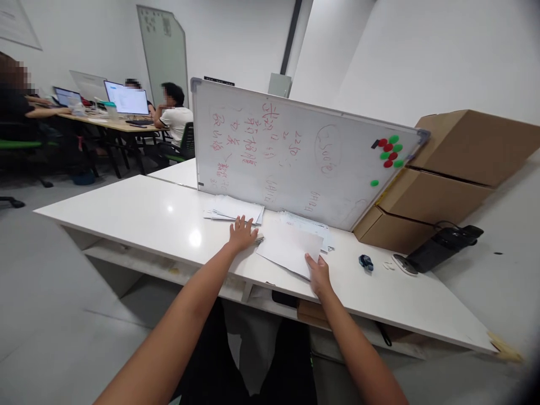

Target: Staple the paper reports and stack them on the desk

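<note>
My right hand (319, 274) grips the right edge of a white sheet of paper (291, 247), thumb on top; whether it is one sheet or more I cannot tell. My left hand (242, 234) has its fingers spread at the front edge of a stack of papers (232, 209). A small pale object (259, 239), too small to name, shows beside the left hand, near the sheet's left edge. Behind the held sheet, a second pile of papers (314, 228) with printing on it lies partly covered against the whiteboard.
On the white desk (126, 214) a whiteboard (253, 140) with red writing and round magnets leans at the back. Cardboard boxes (442, 180), a dark blue object (366, 262) and a black cylindrical item (439, 250) stand to the right. People sit at another table (113, 122) far left.
</note>
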{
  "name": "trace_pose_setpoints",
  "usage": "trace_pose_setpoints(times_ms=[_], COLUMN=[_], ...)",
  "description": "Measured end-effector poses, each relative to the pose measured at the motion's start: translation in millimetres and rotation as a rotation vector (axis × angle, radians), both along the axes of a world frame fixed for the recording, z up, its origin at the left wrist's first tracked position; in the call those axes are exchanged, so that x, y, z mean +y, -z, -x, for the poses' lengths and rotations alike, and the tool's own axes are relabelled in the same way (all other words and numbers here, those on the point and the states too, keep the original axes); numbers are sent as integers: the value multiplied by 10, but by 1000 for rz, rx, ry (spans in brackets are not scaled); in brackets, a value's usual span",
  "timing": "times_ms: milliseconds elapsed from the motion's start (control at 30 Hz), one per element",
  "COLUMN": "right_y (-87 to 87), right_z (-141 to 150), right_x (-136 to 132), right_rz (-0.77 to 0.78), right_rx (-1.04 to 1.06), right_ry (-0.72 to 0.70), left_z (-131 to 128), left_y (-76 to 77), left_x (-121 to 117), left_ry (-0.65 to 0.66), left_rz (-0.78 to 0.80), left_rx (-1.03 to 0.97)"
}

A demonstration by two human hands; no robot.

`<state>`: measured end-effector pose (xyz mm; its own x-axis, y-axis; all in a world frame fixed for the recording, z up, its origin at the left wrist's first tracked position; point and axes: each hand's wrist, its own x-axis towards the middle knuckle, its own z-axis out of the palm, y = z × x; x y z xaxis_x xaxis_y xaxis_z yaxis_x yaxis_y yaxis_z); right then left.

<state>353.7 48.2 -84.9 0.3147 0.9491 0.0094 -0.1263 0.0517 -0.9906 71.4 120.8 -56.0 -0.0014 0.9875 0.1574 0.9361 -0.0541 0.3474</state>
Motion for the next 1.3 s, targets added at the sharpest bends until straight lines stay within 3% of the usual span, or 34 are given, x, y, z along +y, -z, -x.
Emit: trace_pose_setpoints(times_ms=[133,400,633,967,1133,1300], right_y=[-9,-39,-8,-3,-286,-796], right_z=[10,43,41,31,198,708], right_x=[-25,-69,-55,-5,415,1167], right_rz=[-13,-4,-29,-25,-53,-58], right_rx=[79,27,115,77,16,-2], right_ry=[83,-37,-22,-1,21,-150], left_z=[0,1,7,-3,4,1], left_y=[19,-21,-26,-114,-88,-100], left_x=[33,6,10,-20,11,-8], left_ry=[-20,-35,-15,62,97,85], left_rz=[37,49,38,106,127,96], left_rx=[-7,14,-29,14,16,9])
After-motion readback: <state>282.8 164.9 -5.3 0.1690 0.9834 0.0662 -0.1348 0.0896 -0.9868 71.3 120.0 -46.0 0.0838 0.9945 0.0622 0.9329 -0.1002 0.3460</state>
